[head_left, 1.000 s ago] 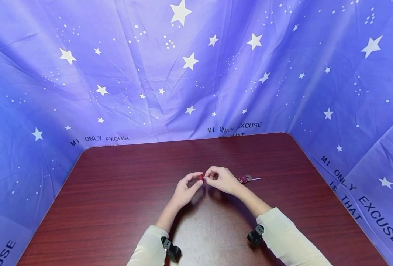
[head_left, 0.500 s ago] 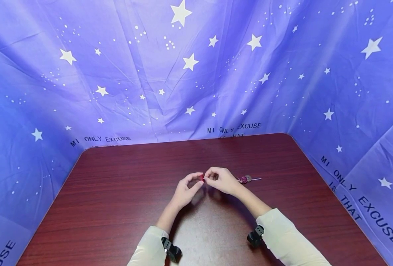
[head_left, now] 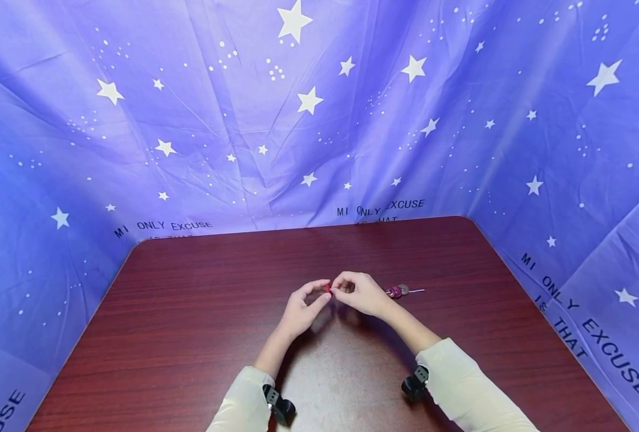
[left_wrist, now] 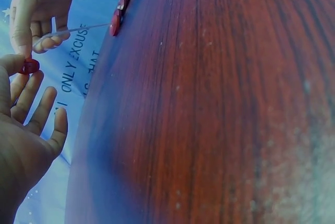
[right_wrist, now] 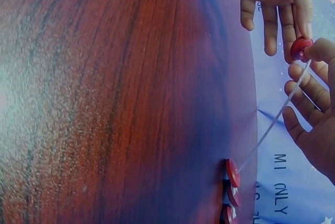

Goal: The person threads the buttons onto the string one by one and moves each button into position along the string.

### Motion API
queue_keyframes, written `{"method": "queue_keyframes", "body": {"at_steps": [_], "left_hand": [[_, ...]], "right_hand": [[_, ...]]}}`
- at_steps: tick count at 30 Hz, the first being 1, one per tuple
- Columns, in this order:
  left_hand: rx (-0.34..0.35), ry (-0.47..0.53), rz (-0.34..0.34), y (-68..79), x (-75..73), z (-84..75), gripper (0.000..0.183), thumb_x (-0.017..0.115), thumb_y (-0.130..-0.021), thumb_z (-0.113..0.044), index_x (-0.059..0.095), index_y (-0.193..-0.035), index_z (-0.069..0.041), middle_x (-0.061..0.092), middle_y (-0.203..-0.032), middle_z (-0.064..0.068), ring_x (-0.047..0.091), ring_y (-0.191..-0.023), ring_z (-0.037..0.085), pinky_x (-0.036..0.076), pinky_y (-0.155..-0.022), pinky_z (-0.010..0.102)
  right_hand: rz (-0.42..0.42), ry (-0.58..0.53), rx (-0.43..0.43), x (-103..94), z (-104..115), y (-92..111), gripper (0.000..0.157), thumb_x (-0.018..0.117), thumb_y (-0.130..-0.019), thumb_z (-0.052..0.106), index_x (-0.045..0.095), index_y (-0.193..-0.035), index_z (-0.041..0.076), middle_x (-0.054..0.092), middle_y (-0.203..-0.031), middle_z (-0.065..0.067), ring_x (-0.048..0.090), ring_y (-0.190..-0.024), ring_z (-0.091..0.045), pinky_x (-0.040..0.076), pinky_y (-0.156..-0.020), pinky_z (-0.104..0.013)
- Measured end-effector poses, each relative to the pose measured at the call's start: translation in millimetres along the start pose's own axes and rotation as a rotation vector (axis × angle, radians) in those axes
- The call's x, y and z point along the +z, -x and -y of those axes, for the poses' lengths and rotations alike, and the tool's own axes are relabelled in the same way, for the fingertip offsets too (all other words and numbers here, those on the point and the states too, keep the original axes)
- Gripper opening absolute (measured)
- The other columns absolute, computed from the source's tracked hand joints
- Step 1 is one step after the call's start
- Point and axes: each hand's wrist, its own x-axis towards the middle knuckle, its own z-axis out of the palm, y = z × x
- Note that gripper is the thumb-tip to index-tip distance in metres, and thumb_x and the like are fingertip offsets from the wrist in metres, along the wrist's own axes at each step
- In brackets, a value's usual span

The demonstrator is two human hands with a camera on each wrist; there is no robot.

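Observation:
Between thumb and forefinger, my left hand pinches a red button by its edge, held up over the table. The right hand has its fingertips right against the button's face, pinching a white string. From those fingers the string slants down to a row of buttons strung along it on the table, reddish ones plus a brownish-grey one at the far end. A short tail of string pokes out past that last button in the head view. The string's tip at the held button is hidden by fingers.
The dark red wood-grain table has its back edge near the hands in both wrist views. A blue-purple star-patterned cloth hangs behind and around it. Black wrist cameras are strapped over the pale sleeves.
The bit of white string that showed between the two hands a second ago is no longer visible, and the right fingertips now meet the red button. Otherwise both hands stay in place.

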Motion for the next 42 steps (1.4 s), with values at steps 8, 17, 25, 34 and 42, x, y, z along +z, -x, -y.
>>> {"method": "queue_keyframes", "body": {"at_steps": [8,17,25,34,42], "left_hand": [[0.027,-0.011,-0.025,-0.1,2.0,-0.3,0.033,0.061,-0.087,-0.002,0.057,-0.118,0.009,0.065,-0.107,0.025,0.062,-0.098,0.032,0.053,-0.08,0.035],[0.027,-0.046,-0.07,-1.5,2.8,-2.4,0.032,0.065,-0.086,-0.005,0.061,-0.115,0.006,0.065,-0.105,0.023,0.063,-0.099,0.036,0.053,-0.075,0.029],[0.036,-0.082,-0.1,-1.5,3.6,-5.2,0.033,0.067,-0.084,-0.006,0.062,-0.115,0.006,0.064,-0.104,0.022,0.06,-0.098,0.038,0.048,-0.072,0.019],[0.06,-0.053,-0.11,-0.3,4.5,-6.3,0.033,0.067,-0.083,-0.003,0.062,-0.114,0.007,0.062,-0.108,0.021,0.059,-0.099,0.044,0.053,-0.078,0.027],[0.074,-0.049,-0.113,0.6,4.6,-5.6,0.034,0.068,-0.082,-0.002,0.062,-0.115,0.007,0.058,-0.106,0.025,0.059,-0.098,0.042,0.049,-0.083,0.053]], "right_hand": [[-0.002,-0.005,0.005,-0.9,-0.7,0.3,0.004,0.064,-0.084,0.011,0.066,-0.087,0.01,0.061,-0.072,0.003,0.052,-0.065,-0.003,0.045,-0.06,-0.019],[-0.023,-0.036,0.026,-1.8,0.4,-0.1,0.007,0.064,-0.087,0.015,0.07,-0.089,0.01,0.065,-0.075,0.002,0.054,-0.068,-0.003,0.046,-0.063,-0.019],[-0.016,-0.092,0.055,-1.9,-1.4,-0.8,0.012,0.064,-0.087,0.015,0.071,-0.092,0.006,0.07,-0.083,-0.004,0.058,-0.072,-0.005,0.049,-0.067,-0.02],[0.014,-0.149,0.1,-2.8,3.8,0.8,0.019,0.063,-0.089,0.015,0.07,-0.098,0.0,0.071,-0.09,-0.013,0.063,-0.078,-0.01,0.05,-0.07,-0.019],[0.02,-0.138,0.082,-13.3,37.4,7.1,0.017,0.063,-0.087,0.01,0.068,-0.094,-0.005,0.071,-0.087,-0.017,0.062,-0.076,-0.012,0.05,-0.068,-0.018]]}}
